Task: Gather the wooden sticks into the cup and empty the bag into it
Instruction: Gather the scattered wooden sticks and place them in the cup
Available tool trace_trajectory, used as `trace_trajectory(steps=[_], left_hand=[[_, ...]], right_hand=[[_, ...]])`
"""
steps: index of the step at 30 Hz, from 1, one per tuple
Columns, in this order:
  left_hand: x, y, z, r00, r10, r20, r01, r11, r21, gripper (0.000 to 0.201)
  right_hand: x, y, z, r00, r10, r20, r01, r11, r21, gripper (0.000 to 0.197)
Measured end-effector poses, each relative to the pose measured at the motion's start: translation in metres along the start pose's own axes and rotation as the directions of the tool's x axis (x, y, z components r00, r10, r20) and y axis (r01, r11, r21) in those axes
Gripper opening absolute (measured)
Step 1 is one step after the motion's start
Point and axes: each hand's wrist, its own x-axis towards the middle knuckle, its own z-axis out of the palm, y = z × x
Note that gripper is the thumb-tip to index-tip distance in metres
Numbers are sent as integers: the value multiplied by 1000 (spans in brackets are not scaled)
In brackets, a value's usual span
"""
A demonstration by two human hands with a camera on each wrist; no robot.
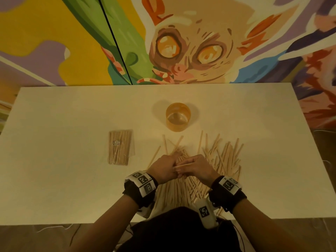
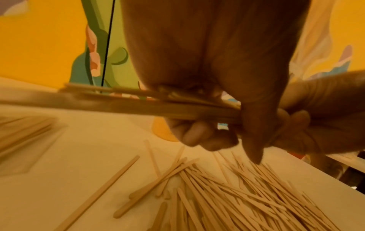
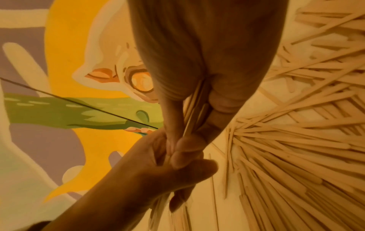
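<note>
Both hands met low over the loose sticks (image 1: 218, 160) fanned across the table (image 1: 72, 179): left hand (image 1: 164, 168) and right hand (image 1: 197, 167) each with fingers (image 2: 194, 132) clamped on one small bundle (image 2: 138, 107), held level, probably to square the ends before dropping it in. Cup (image 1: 178, 117) upright just beyond the pile, within reach and apparently empty. Bag (image 1: 120, 147) flat to the left, well apart, sticks inside, evidently kept for last.

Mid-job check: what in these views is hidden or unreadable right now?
- Count of sticks in the bundle: left wrist view, motion blur, left hand covers the rest.
- Bag label text: head view, too small.
- Near end of the loose pile: head view, behind wrists and dark clothing.
- Right hand grip: sticks mostly hidden between fingers.
</note>
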Motion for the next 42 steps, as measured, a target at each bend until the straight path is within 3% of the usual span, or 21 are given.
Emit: trace_trajectory(steps=[3, 6, 9, 13, 16, 18, 24, 29, 36, 39, 42], left_hand=[[-5, -9, -7, 1000, 16, 17, -16, 1000, -1, 51], [-15, -21, -17, 998, -49, 39, 47, 998, 46, 46], [-27, -37, -31, 993, -119, -12, 115, 977, -177, 41], [-41, -52, -39, 965, -239, -106, 152, 841, -519, 36], [-42, -53, -32, 936, -344, -70, 195, 675, -711, 45], [-39, -49, -20, 929, -369, -36, 207, 596, -776, 47], [-34, -49, 2, 892, -431, -136, 85, 456, -886, 32], [-23, -35, 4, 897, -404, -179, 51, 497, -866, 28], [-11, -28, 7, 801, -551, -235, 76, 482, -873, 20], [-10, -27, 9, 807, -546, -227, 58, 456, -888, 16], [-11, -25, 9, 818, -524, -238, 26, 447, -894, 29]], right_hand=[[-2, 4, -5, 999, 39, -25, -38, 998, 57, 19], [-4, 4, -13, 996, 74, -39, -70, 992, 104, 17], [-6, 4, -21, 994, 100, -35, -94, 985, 144, 17], [-4, 6, -25, 989, 141, -55, -125, 967, 221, 19], [0, 6, -21, 987, 157, -41, -144, 963, 228, 22], [3, 7, -17, 987, 155, -37, -144, 966, 214, 21], [5, 8, -11, 988, 144, -56, -128, 967, 221, 23], [8, 5, 5, 994, 104, -32, -97, 982, 162, 24], [10, 3, 10, 996, 29, -80, -19, 993, 115, 19], [6, 0, 10, 998, 19, -55, -14, 996, 89, 20], [5, -5, 10, 998, 21, -53, -15, 994, 105, 22]])
